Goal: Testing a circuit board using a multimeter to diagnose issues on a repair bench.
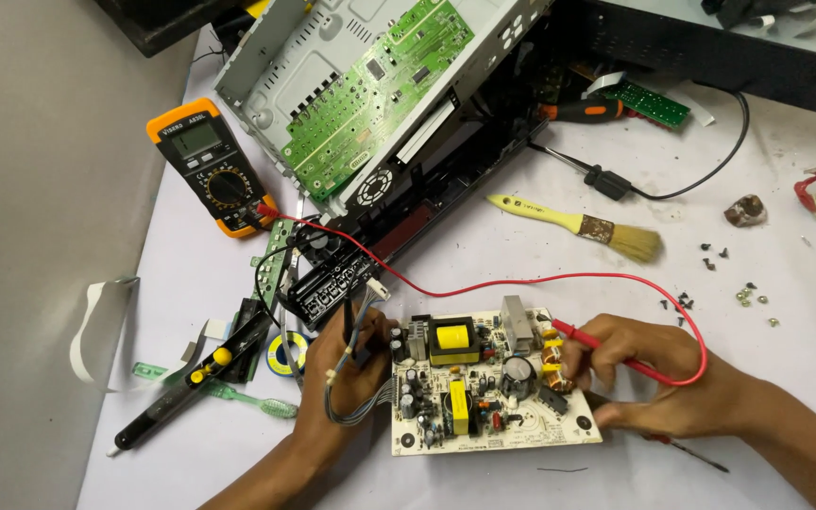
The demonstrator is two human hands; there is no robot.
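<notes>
Head cam: I'm probing the beige power supply board (493, 387), flat on the white table (484, 255) at 6 o'clock of frame, between my hands. My left hand (347, 373) is closed round the black probe (348, 326), held near upright at the board's 9 o'clock edge, next to the grey wire bundle (356, 401). My right hand (649, 373) pinches the red probe (606, 348), tip sitting down by the copper coil at the board's 3 o'clock side. Red lead (521, 281) loops back to the orange multimeter (212, 168) at 10 o'clock.

To do this well, imo: keep both tips planted on single points – no bridging adjacent pins, comps are packed tight by the coil. Fingers behind the probe guards. Board is only resting on the table, so light pressure or it skates. Meter is well off to the side and angled away – I'd need to glance w/o moving the tips.

Count:
- 1 meter, 2 probes
- 2 yellow-topped transformers on the board – one big, one small
- 1 brush (583, 225) at 1 o'clock
- 1 open metal chassis (370, 85) w/ 1 green PCB inside, at 12
- 1 orange-handled screwdriver (583, 110)
- 1 solder reel (287, 351), 1 green toothbrush (238, 395)
- loose screws at 3 o'clock, too small to count exactly.
</notes>
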